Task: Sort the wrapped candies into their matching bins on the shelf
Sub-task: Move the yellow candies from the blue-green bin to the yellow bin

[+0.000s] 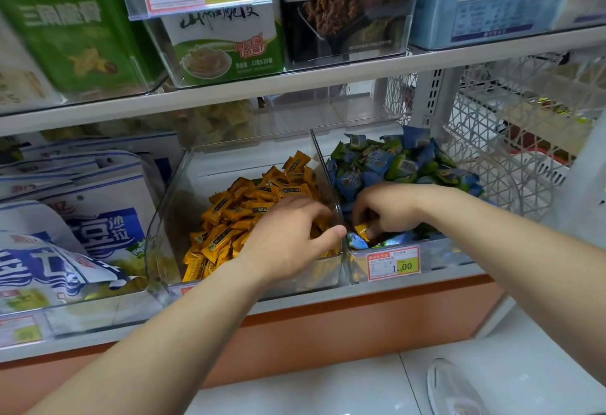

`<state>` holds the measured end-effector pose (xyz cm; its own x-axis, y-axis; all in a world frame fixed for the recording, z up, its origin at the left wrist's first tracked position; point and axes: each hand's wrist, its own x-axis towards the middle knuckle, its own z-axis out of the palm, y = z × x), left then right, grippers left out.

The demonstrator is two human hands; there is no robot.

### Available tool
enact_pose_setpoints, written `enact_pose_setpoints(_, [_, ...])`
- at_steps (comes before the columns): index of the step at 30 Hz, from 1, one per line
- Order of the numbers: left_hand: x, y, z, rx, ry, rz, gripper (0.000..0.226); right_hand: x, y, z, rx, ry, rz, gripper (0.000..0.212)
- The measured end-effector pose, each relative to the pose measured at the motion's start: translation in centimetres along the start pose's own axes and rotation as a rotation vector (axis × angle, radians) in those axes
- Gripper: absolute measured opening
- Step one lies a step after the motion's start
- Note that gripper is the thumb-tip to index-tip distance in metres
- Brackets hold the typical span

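Bright, even light falls from overhead, leaving only soft shadows. Pale glare films the clear bin (164, 234) wall toward 9 o'clock. Blur softens the blue box (492, 4) at 1 o'clock and the wire basket (492, 139) at 3 o'clock. The shelf edge (295, 83) bows.

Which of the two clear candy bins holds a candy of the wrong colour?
The right bin, full of blue and green candies: the right hand pinches one yellow candy near its front.

Both bare forearms reach forward, the hands close together with palms down. The left hand (288, 237) has loosely extended fingers and a straight thumb. The right hand (383, 208) curls, pinching a yellow candy (361, 228).
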<state>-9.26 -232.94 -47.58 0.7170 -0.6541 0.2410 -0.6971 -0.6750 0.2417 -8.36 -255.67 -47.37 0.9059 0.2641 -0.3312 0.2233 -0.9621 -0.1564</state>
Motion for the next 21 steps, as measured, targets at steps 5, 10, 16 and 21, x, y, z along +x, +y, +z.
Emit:
enact_pose_setpoints(5, [0.1,0.2,-0.3,-0.006,-0.029,-0.01,0.051,-0.9,0.1,-0.1,0.052,0.158,-0.034,0.024])
enact_pose_setpoints(10, [0.4,0.1,-1.1,-0.151,0.021,-0.049,0.053,-3.3,0.3,-1.6,0.544,0.549,-0.103,0.01])
enact_pose_setpoints(16, [0.8,2.4,-1.7,-0.418,0.28,-0.033,0.07,-4.9,-1.8,-2.5,1.232,0.737,-0.162,0.012])
enact_pose_setpoints(21, [1.2,3.7,-2.1,-0.542,0.366,0.022,0.041,-5.2,-4.6,-1.9,1.537,0.629,-0.317,0.025])
